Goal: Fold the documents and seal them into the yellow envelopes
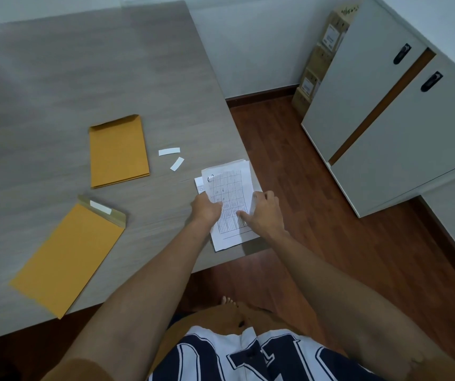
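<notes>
The documents — thin, limp sheets, easily creased — lie stacked at the table's right edge. The left hand pinches their left edge and the right hand grips the right edge: a sound hold. At 8 o'clock lies a yellow envelope, flap open, contents unseen — the envelope stack is at 10 o'clock.

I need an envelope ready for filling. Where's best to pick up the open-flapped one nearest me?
Pinch the envelope by its near corner, coming from the front edge of the table: it lies flat, and that corner reaches the edge, probably letting fingers slip under. Avoid the flap with its white strip.
</notes>
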